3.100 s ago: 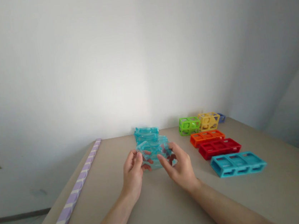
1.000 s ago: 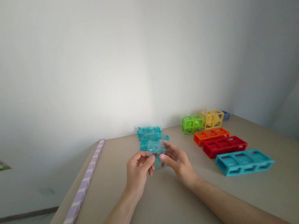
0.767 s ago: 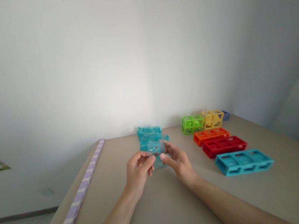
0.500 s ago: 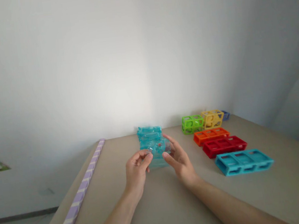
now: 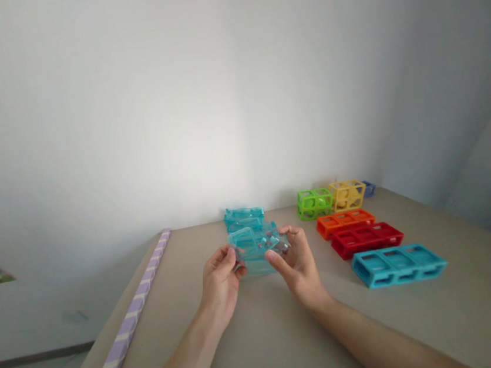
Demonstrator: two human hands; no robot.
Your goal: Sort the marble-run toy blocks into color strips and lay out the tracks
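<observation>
A crinkled, see-through teal plastic bag is stretched between my two hands, just above the table. My left hand pinches its left edge between thumb and fingers. On the right side, my right hand grips it, thumb in front and fingers behind. Pale outlines and small shiny folds show on the bag, but I cannot make out whether anything is inside. Behind and below it lies a pile of similar teal plastic, partly hidden by the held one.
To the right sit open-frame plastic blocks: green, yellow, blue, orange, red and teal. A purple-and-white striped strip runs along the table's left edge. A wall stands behind.
The held bag has turned and spread, showing more of its teal surface. My left hand has shifted slightly left, and my right fingers have curled further behind the bag.
</observation>
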